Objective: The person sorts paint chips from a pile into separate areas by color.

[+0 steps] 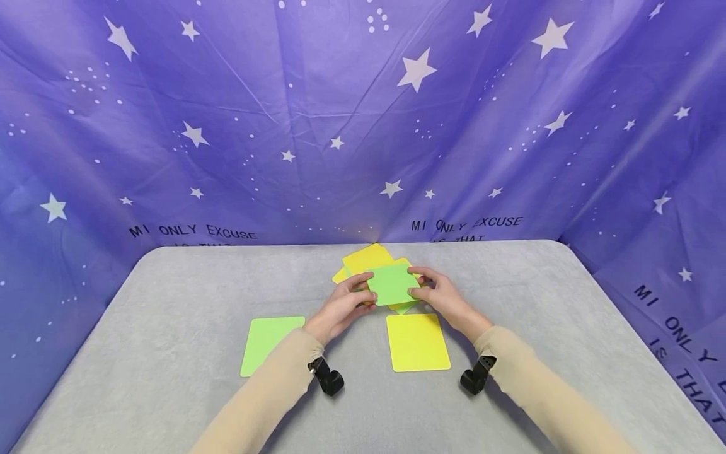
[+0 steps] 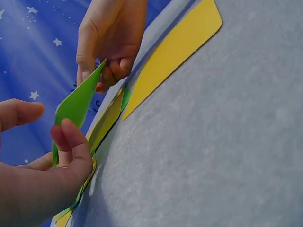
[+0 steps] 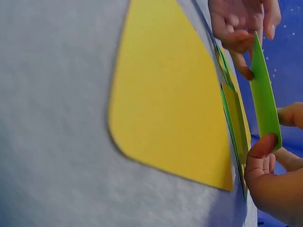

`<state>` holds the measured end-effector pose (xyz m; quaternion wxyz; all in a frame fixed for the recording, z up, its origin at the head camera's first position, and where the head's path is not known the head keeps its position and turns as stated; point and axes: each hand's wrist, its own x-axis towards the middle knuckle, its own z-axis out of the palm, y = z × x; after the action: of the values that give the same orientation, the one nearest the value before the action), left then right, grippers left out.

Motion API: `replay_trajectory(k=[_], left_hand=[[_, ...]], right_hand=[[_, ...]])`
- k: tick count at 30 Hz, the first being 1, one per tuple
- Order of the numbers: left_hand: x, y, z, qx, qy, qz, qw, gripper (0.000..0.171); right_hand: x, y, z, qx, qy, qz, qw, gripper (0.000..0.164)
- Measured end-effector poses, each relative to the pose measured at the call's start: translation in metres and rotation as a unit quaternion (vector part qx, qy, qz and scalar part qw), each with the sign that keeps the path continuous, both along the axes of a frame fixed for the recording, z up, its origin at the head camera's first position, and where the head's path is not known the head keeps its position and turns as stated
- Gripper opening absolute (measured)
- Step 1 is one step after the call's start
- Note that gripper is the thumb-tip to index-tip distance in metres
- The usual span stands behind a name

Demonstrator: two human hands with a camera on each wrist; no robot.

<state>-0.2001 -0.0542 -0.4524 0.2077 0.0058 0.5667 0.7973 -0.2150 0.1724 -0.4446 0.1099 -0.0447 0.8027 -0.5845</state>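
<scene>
Between both hands a green square card (image 1: 392, 284) is held up over a loose pile of cards. My left hand (image 1: 347, 301) pinches its left edge, thumb at the near side and fingers behind. The right hand (image 1: 440, 295) pinches the opposite edge in the same way. In the left wrist view the green card (image 2: 78, 101) is seen nearly edge-on, raised above the pile; the right wrist view also shows the green card (image 3: 265, 97) with fingertips at both ends. Beneath it, yellow cards (image 1: 367, 256) and green corners fan out, partly hidden by the held card.
A single yellow card (image 1: 418, 342) lies flat on the grey table (image 1: 187, 284) in front of the pile. Another green card (image 1: 271, 340) lies to the left, partly covered by the left sleeve. A purple starry curtain (image 1: 317, 126) hangs behind the table's far edge.
</scene>
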Motion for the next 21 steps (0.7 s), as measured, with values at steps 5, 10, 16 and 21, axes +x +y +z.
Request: replay_trajectory(k=[5, 10, 16, 21], left_hand=[[0.003, 0.000, -0.003, 0.007, 0.005, -0.002, 1.0000, 0.060], [0.008, -0.005, -0.008, -0.003, 0.011, -0.004, 0.9999, 0.059], [0.016, -0.013, -0.011, -0.006, 0.022, -0.013, 0.9997, 0.058], [0.026, -0.021, -0.013, -0.015, 0.021, -0.015, 0.9995, 0.057]], right_hand=[[0.008, 0.000, -0.004, -0.059, -0.033, -0.003, 0.998, 0.054], [0.016, -0.001, -0.007, -0.092, -0.051, 0.002, 0.994, 0.057], [0.025, -0.003, -0.007, -0.114, -0.053, 0.012, 0.992, 0.059], [0.033, -0.004, -0.007, -0.108, -0.057, 0.028, 0.992, 0.058]])
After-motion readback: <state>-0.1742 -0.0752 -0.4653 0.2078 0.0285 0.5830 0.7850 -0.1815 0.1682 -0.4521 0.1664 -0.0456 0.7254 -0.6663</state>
